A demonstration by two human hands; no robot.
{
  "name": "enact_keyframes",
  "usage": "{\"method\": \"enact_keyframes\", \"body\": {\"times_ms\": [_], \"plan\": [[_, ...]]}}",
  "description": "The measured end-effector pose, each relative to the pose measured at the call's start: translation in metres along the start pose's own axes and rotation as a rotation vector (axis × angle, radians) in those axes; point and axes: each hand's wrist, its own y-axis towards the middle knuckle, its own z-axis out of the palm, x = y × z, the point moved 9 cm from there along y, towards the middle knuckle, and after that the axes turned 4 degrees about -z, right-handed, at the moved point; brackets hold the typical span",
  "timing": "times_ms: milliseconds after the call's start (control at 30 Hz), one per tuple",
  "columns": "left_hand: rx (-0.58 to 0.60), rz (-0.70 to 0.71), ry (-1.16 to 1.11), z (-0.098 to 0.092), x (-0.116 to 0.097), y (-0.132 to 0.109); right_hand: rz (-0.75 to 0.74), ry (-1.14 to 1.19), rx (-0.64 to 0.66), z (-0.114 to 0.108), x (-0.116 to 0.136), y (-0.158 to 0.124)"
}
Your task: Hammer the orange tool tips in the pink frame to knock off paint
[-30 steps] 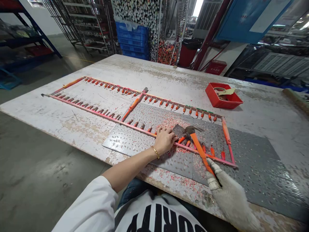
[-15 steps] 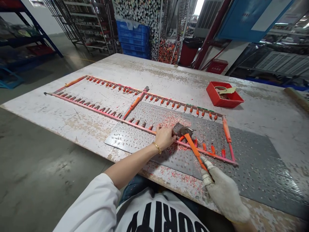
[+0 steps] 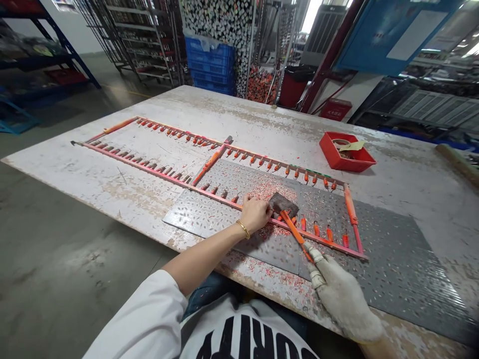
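Note:
A long orange-pink frame (image 3: 164,175) lies flat, with rows of small paint-crusted hooks (image 3: 316,229) along both rails. My left hand (image 3: 256,213), bare with a gold bracelet, is closed with curled fingers over the near rail; what the fingertips pinch is hidden. In my right hand (image 3: 337,286), which wears a whitish glove with wrapped fingers, is a hammer (image 3: 292,227) with an orange handle. Its broad dark head is over the near rail, just right of my left fingertips. Beneath are grey studded metal plates (image 3: 389,254), strewn with pink and red paint chips (image 3: 267,189).
On the worn white table (image 3: 149,199), a red bin (image 3: 346,162) holds a tape roll and scraps. Beyond the far edge stand stacked blue crates (image 3: 210,65), metal racks (image 3: 144,45) and a dark red trash bin (image 3: 294,89). A brown roll (image 3: 458,162) lies at the right.
The hammer head has tipped flatter and shifted slightly left, and my right hand has moved a little left with it. My left hand stays nearly in place.

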Motion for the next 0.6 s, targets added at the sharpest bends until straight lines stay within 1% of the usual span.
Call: {"method": "enact_keyframes", "body": {"times_ms": [100, 200, 267, 300, 333, 400, 433, 467, 500, 533, 600], "plan": [[-0.005, 0.01, -0.011, -0.001, -0.001, -0.002, 0.024, 0.086, -0.105, -0.018, -0.002, -0.004], [-0.001, -0.003, -0.038, 0.001, 0.0, -0.002, 0.077, 0.032, -0.205, -0.042, -0.005, -0.012], [-0.008, -0.007, -0.054, 0.002, 0.001, -0.002, 0.102, -0.034, -0.243, -0.05, -0.005, -0.014], [-0.011, -0.006, -0.06, 0.002, 0.002, -0.002, 0.103, -0.068, -0.218, -0.048, -0.004, -0.013], [-0.012, -0.005, -0.067, 0.003, 0.002, -0.002, 0.094, -0.1, -0.161, -0.04, -0.003, -0.011], [-0.012, -0.005, -0.077, 0.003, 0.002, -0.002, 0.059, -0.142, -0.009, -0.017, -0.001, -0.007], [-0.01, -0.005, -0.079, 0.004, 0.002, -0.002, 0.045, -0.146, 0.048, -0.008, -0.001, -0.006], [-0.007, -0.004, -0.08, 0.004, 0.002, -0.002, 0.037, -0.142, 0.069, -0.003, -0.002, -0.005], [-0.006, -0.002, -0.082, 0.005, 0.002, -0.002, 0.033, -0.129, 0.062, -0.002, -0.002, -0.005], [-0.008, 0.0, -0.081, 0.005, 0.002, -0.002, 0.032, -0.114, 0.039, -0.005, -0.003, -0.005], [-0.016, 0.008, -0.078, 0.005, 0.002, -0.002, 0.026, -0.092, -0.024, -0.019, -0.004, -0.007]]}}
